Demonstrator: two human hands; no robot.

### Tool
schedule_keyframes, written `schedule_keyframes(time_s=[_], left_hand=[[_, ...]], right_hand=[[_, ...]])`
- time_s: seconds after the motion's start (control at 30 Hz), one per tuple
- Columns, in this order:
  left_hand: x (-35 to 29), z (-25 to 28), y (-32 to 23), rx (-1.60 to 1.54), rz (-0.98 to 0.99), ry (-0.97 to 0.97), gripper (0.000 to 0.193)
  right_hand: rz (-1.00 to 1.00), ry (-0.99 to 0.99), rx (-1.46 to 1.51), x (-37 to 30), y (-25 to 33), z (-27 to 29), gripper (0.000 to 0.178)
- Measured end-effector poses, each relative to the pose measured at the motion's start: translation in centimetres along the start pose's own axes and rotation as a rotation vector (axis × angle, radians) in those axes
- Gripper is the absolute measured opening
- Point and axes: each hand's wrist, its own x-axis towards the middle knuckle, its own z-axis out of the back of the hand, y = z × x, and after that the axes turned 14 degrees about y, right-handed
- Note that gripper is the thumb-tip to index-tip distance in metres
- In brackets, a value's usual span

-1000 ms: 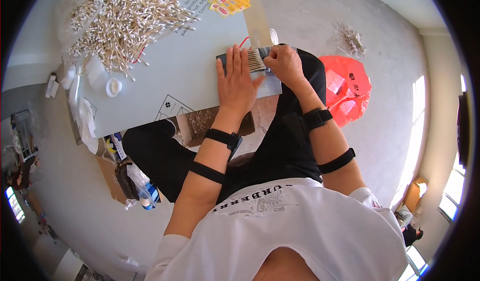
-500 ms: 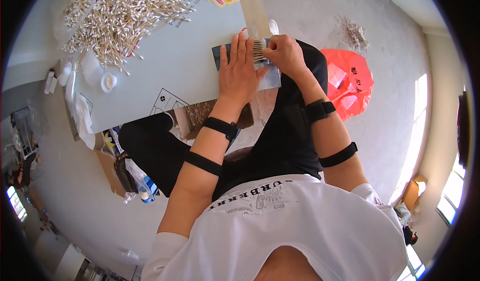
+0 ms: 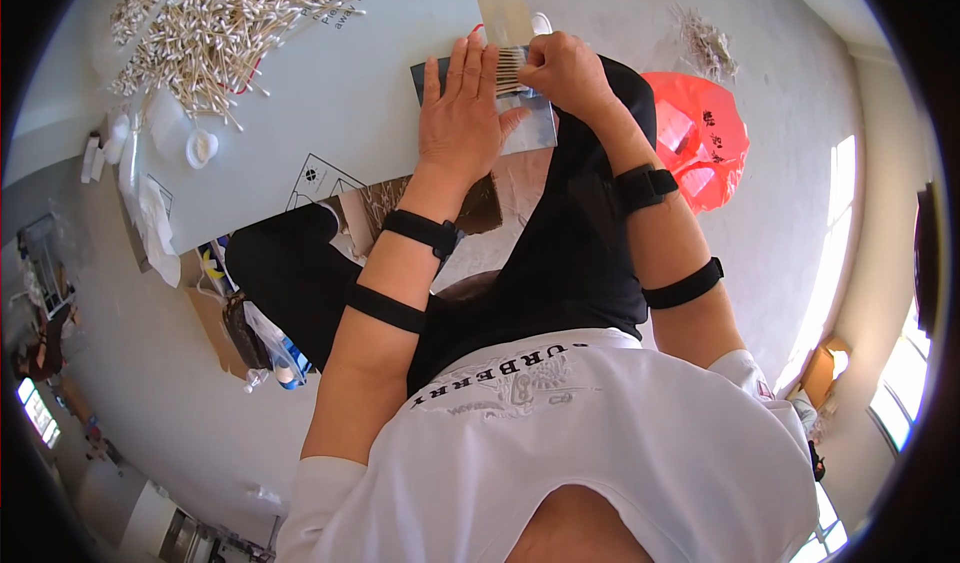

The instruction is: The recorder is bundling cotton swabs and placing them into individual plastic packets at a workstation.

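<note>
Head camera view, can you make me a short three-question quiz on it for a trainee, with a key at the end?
1. Multiple choice: beside the row of wooden swab sticks, how is the left hand held?
A) Clenched in a fist
B) Palm down, fingers extended
C) Palm up

2. True or false: the right hand has its fingers curled at the right end of that row.

3. Open: where does the loose heap of cotton swabs lie, seen from the left hand?

Key:
1. B
2. True
3. To its left, on the grey tabletop
</note>
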Motion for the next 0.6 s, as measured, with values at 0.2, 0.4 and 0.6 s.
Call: schedule_keyframes(time_s=[0.2,0.4,0.6], left_hand=[[0.5,-0.1,-0.3,-0.052,0.009,-0.020,0.082],[0.3,-0.2,-0.2,-0.063,0.002,-0.024,0.080],[-0.5,0.2,0.6,-0.197,-0.058,-0.221,0.057]], right_hand=[[-0.009,0.011,-0.006,0.4,0.5,-0.2,0.018],[-0.007,0.027,0.026,0.3,0.3,-0.2,0.018],[-0.061,0.136,-0.011,0.3,1.0,0.5,0.020]])
